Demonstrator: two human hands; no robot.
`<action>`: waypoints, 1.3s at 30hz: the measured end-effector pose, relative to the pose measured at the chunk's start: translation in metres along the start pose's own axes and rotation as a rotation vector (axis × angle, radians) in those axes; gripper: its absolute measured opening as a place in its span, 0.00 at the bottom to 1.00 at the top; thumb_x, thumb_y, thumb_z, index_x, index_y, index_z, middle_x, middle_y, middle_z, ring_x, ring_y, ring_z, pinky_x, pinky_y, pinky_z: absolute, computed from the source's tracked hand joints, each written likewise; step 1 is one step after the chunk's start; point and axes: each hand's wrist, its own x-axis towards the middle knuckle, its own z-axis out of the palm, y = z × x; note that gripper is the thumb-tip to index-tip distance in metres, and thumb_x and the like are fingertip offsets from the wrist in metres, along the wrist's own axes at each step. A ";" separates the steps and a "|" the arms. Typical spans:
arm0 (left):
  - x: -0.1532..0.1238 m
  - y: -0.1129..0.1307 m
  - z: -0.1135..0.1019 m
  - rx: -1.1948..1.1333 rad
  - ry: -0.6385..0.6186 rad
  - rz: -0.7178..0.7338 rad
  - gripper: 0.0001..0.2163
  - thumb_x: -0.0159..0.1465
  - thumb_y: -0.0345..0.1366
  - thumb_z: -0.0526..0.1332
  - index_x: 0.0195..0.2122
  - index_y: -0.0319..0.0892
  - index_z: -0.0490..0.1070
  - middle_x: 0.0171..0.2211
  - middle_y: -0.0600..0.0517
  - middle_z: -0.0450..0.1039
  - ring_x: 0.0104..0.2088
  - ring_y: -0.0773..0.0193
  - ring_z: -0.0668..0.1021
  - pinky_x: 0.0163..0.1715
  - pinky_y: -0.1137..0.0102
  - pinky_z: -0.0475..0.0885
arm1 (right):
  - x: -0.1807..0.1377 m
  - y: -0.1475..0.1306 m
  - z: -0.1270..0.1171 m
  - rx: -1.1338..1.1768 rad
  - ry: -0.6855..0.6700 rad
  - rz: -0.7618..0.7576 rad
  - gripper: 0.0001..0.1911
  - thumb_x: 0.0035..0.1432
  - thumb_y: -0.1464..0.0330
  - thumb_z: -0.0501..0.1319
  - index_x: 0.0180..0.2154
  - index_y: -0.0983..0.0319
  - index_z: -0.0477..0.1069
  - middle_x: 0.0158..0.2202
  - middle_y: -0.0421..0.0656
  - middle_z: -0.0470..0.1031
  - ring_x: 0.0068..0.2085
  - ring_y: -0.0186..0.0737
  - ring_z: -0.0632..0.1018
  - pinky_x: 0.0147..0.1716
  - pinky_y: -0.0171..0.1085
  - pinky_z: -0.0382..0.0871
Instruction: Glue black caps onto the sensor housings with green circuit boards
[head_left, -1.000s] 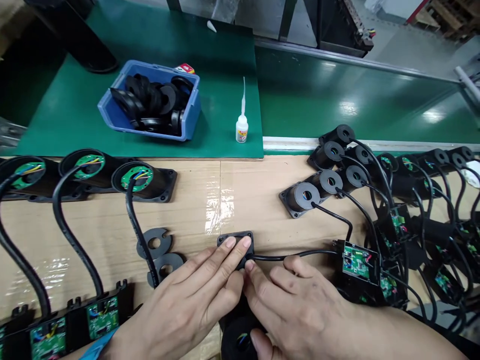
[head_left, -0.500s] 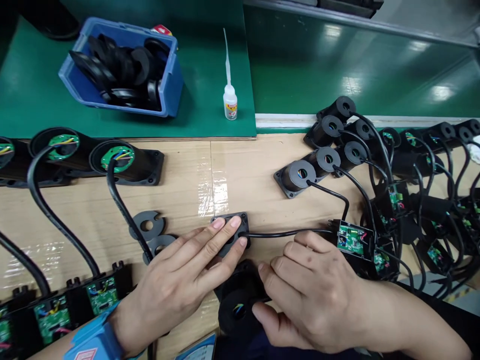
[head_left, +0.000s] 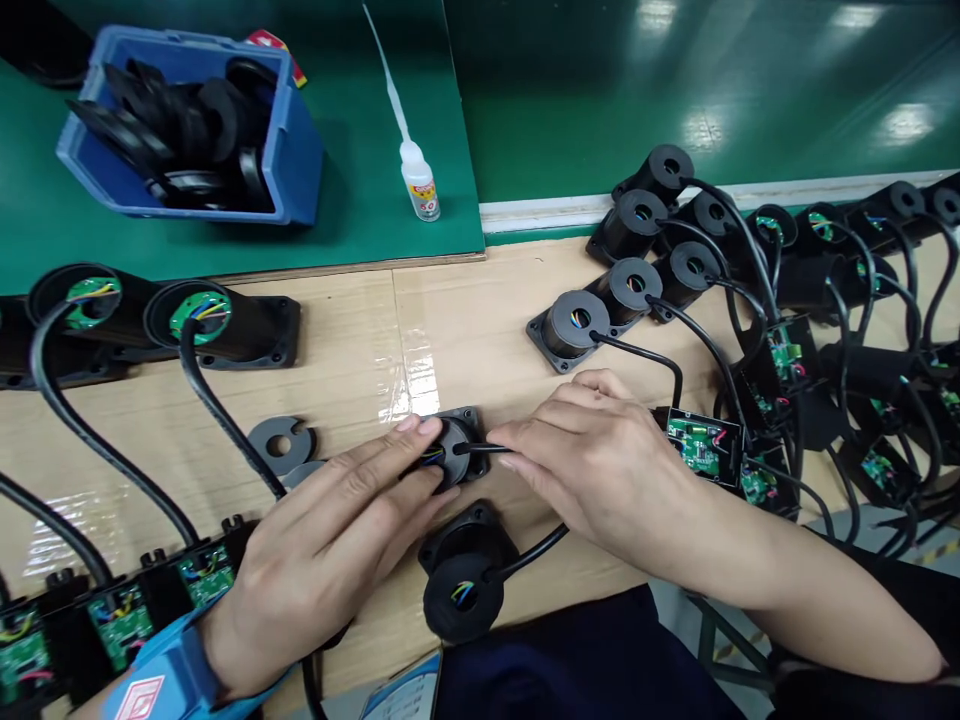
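My left hand [head_left: 341,535] is closed around the near side of a black cylindrical housing [head_left: 454,455] with a square flange, its fingertips against the round end cap. Wires show in the cap's hole, partly covered by my fingers. Between thumb and forefinger, my right hand [head_left: 592,455] pinches the black cable [head_left: 478,449] close to where it leaves that cap. Just below stands another black housing [head_left: 463,590], capped, with coloured wires in its hole and its own cable. Slotted black foam-like rings [head_left: 279,446] lie beyond my left hand.
A blue bin [head_left: 300,150] of black round parts and a white glue bottle [head_left: 420,185] stand on the green mat. Uncapped housings [head_left: 225,325] and open circuit boxes [head_left: 120,620] line the left. Several capped housings [head_left: 577,330] and wired boxes [head_left: 703,445] crowd the right.
My right hand has moved up and left from beside the lower housing and now pinches the cable. My left fingers have shifted from over the housing to its side, uncovering the cap. The view has shifted.
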 end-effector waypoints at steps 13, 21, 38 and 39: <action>0.014 0.000 0.000 0.034 -0.141 -0.099 0.08 0.75 0.37 0.60 0.51 0.41 0.70 0.56 0.41 0.75 0.55 0.50 0.80 0.52 0.55 0.80 | -0.001 0.002 0.000 -0.014 0.075 -0.019 0.10 0.73 0.72 0.61 0.41 0.61 0.82 0.36 0.41 0.85 0.39 0.42 0.78 0.46 0.44 0.60; 0.016 0.003 -0.004 0.020 -0.163 -0.112 0.07 0.76 0.38 0.58 0.49 0.41 0.71 0.56 0.42 0.76 0.54 0.52 0.81 0.53 0.59 0.79 | -0.003 0.001 0.000 -0.024 0.056 -0.007 0.11 0.74 0.72 0.59 0.42 0.62 0.82 0.36 0.40 0.85 0.38 0.41 0.78 0.47 0.45 0.61; -0.004 0.015 -0.009 0.176 -0.149 0.073 0.20 0.76 0.39 0.59 0.67 0.42 0.66 0.61 0.38 0.76 0.58 0.44 0.80 0.53 0.51 0.77 | -0.025 -0.018 -0.032 -0.133 0.129 -0.126 0.09 0.76 0.67 0.60 0.47 0.59 0.79 0.43 0.39 0.84 0.45 0.41 0.77 0.50 0.47 0.62; -0.011 0.021 -0.008 0.154 -0.144 0.068 0.24 0.76 0.44 0.58 0.70 0.42 0.63 0.64 0.36 0.73 0.62 0.42 0.77 0.56 0.49 0.75 | -0.030 -0.016 -0.037 -0.150 0.126 -0.123 0.08 0.76 0.66 0.61 0.47 0.59 0.79 0.43 0.39 0.84 0.46 0.41 0.77 0.50 0.47 0.62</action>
